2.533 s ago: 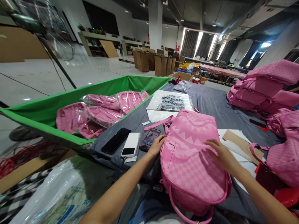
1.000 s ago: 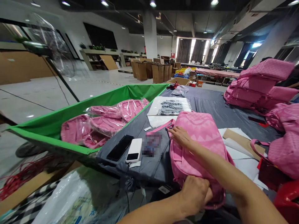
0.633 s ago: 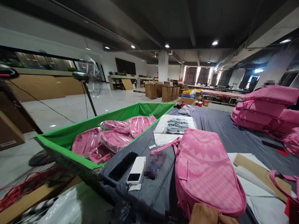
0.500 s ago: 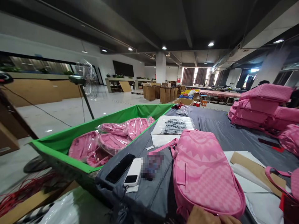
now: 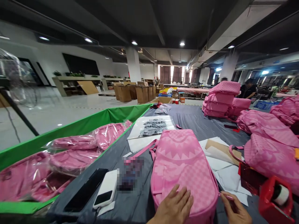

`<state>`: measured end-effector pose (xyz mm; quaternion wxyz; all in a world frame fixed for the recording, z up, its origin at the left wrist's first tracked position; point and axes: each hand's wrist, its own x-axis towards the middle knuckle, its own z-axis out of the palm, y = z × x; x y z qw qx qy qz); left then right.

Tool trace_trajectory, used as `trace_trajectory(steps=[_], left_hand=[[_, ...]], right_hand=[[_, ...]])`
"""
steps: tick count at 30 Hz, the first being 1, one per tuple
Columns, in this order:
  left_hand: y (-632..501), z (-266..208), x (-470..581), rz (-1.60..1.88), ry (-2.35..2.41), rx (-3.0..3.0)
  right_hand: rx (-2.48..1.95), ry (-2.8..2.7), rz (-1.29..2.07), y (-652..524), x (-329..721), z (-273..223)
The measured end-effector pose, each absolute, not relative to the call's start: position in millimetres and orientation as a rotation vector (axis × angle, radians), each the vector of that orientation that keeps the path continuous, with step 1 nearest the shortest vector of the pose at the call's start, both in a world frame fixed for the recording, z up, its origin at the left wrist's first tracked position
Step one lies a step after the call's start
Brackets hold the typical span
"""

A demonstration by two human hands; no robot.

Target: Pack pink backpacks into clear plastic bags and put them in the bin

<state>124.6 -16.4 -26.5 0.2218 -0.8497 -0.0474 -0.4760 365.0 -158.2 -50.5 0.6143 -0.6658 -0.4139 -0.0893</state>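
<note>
A pink backpack [image 5: 184, 168] with a zigzag and checkered print lies on the grey cloth-covered table, its front facing up. My left hand [image 5: 174, 205] rests flat on the lower part of its front, fingers stretched out. At the bag's lower right edge, my right hand [image 5: 234, 208] pinches a pink zipper pull [image 5: 226, 196] between thumb and fingers. A pink strap [image 5: 142, 151] extends from the bag's upper left side across the cloth.
Left of the bag lie a white power bank [image 5: 106, 188] and a black phone [image 5: 86, 189]. A green-lined bin [image 5: 93, 119] holds wrapped pink bags. White sheets [image 5: 230, 179], a red tape dispenser [image 5: 275, 199] and stacked pink backpacks [image 5: 220, 98] are to the right.
The view has turned right, bringing the tape dispenser and more pink bags into sight. My left hand now lies on the bag's front, and my right hand is at its right edge.
</note>
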Motion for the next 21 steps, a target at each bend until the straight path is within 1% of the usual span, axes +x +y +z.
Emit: trace_trajectory(steps=[2,5,9,11,13,15,16,17,19,21], left_hand=[[-26,-34,115,-1.366,-0.075,-2.298],[-36,-40,106,-1.332,0.001,-2.304],[-36,-38,106,-1.212,0.01,-2.429],[-31,-33,111,-1.145,-0.006,-2.499],[-24,-27,113,-1.2,0.045,-2.542],[-18,-24,106,-1.418,0.039,-2.546],[-15,-24,97,-1.54,-0.039,-2.546],[-12,-25,85,-1.646,-0.191,-2.548],[-5,-30,56,-1.79,-0.681,-2.524],[4,-39,27,-1.826,-1.218,-2.388]], right_hand=[[-1.52,-0.987,-0.111,-154,387,-34],[-1.469,-0.916,0.072,-118,404,-14],[-1.403,-0.597,0.494,-56,402,-7],[-1.417,-0.578,0.6,-38,403,-5],[-1.555,-0.605,0.506,-37,404,1],[-1.696,-0.652,0.236,-54,395,7],[-1.728,-0.701,0.07,-68,385,9],[-1.722,-0.785,-0.102,-85,370,9],[-1.619,-1.053,-0.401,-121,334,4],[-1.444,-1.412,-0.581,-153,301,-4]])
